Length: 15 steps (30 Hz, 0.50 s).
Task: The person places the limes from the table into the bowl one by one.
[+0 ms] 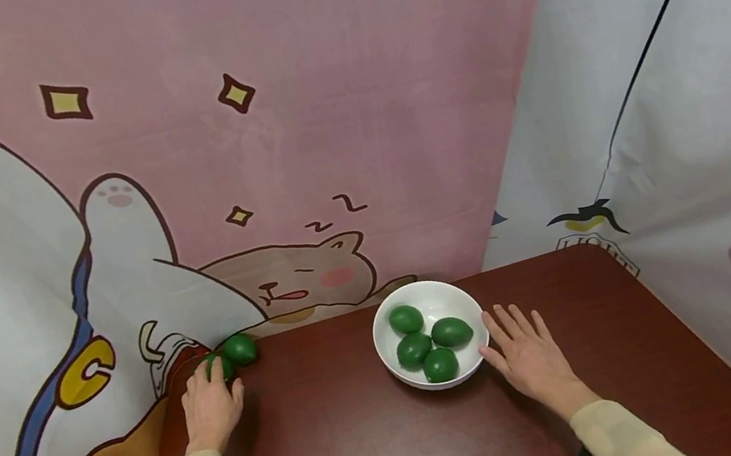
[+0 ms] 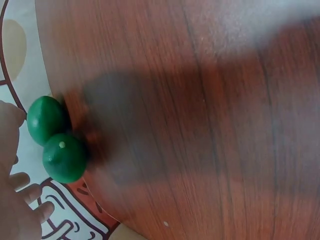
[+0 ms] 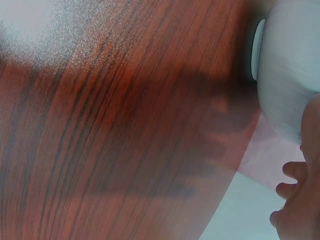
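At the table's far left corner, my left hand (image 1: 211, 406) reaches over one green lime (image 1: 220, 368), partly covering it. A second lime (image 1: 240, 349) sits against the first, just to its right. In the left wrist view the spread fingers (image 2: 34, 192) are beside the two limes, not curled round either. A white bowl (image 1: 390, 366) holds several green limes (image 1: 451, 332). To the bowl's right, my right hand (image 1: 528, 356) has its fingers straight, with fingertips right at the rim. The right wrist view shows that hand's fingers (image 3: 294, 171) alongside the bowl's outer wall (image 3: 285, 75).
The dark red-brown wooden table (image 1: 345, 443) reaches back to a hanging cloth (image 1: 386, 94) printed with cartoon animals. A pale cloth (image 1: 710, 143) hangs along the right side. The bowl stands near the table's back edge.
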Tool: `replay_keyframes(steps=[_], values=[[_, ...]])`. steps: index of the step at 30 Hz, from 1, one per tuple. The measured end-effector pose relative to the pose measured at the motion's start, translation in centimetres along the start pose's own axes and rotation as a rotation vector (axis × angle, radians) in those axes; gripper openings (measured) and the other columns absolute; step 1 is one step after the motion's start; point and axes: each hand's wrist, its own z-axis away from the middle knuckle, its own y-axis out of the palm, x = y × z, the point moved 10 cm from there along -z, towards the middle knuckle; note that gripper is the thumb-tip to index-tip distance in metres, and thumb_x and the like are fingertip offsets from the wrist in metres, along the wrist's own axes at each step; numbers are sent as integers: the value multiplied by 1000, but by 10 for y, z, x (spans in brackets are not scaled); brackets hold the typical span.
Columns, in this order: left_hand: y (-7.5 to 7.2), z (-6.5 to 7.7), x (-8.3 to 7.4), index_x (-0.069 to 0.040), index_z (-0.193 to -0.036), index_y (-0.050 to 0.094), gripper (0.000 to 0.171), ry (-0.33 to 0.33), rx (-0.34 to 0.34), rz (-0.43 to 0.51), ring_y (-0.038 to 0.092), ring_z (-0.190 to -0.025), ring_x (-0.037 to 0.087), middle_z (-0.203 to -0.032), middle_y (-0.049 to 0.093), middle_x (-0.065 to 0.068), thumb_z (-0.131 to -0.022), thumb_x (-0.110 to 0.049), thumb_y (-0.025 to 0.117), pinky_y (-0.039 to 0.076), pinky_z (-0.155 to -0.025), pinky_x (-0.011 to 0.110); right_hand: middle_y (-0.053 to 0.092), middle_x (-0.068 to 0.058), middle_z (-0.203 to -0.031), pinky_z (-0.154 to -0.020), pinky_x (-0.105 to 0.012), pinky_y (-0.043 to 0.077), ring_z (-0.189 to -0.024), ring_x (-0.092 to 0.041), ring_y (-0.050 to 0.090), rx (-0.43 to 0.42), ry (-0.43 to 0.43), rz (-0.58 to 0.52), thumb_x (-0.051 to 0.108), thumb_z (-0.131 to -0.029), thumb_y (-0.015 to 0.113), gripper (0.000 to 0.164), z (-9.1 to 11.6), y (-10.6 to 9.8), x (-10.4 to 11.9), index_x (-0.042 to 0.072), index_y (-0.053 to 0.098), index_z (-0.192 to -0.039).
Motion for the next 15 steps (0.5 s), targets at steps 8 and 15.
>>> replay_keyframes(steps=[8, 15], values=[[2, -4, 11, 12, -151, 36, 66, -71, 51, 35, 41, -127, 59, -146, 37, 41, -99, -21, 61, 37, -99, 74, 37, -22, -163, -123, -65, 13, -152, -44, 27, -8, -3, -3, 50, -104, 54, 71, 2, -1, 0, 10, 39, -160], [8, -8, 19, 13, -153, 29, 69, -111, 99, 53, 40, -127, 62, -148, 31, 43, -101, -23, 57, 36, -99, 76, 36, -21, -163, -123, -65, 12, -153, -44, 26, 1, -3, -6, 50, -104, 54, 71, 0, 0, 0, 11, 38, -160]])
